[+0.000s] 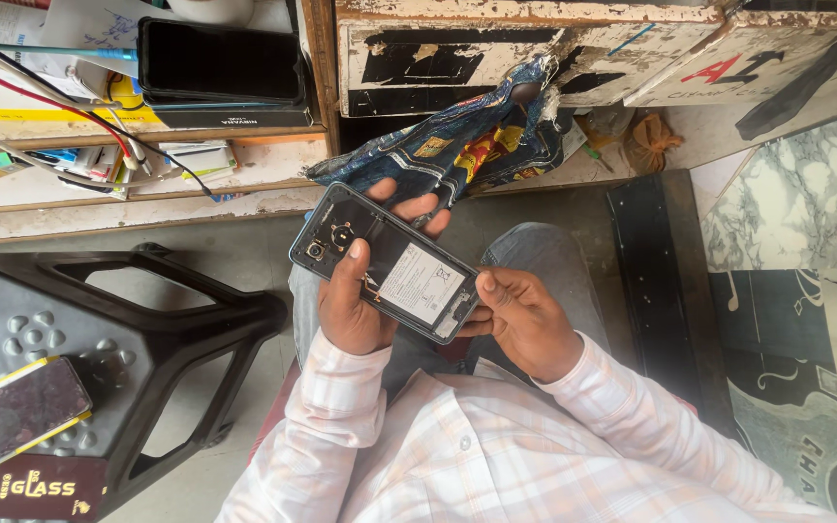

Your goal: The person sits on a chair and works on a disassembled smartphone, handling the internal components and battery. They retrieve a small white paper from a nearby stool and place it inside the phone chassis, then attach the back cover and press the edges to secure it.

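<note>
Single head-worn view, steeply downward, close over lap and floor.

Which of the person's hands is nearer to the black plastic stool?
The left hand. It holds the opened phone around its camera end, just right of the black plastic stool. The right hand grips the phone's other end, farther from the stool.

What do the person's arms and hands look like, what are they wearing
Both arms wear long sleeves of a pale checked shirt, white with soft pink and grey lines, cuffed at the wrists. The left hand and right hand are bare: no gloves, rings or watch visible.
</note>
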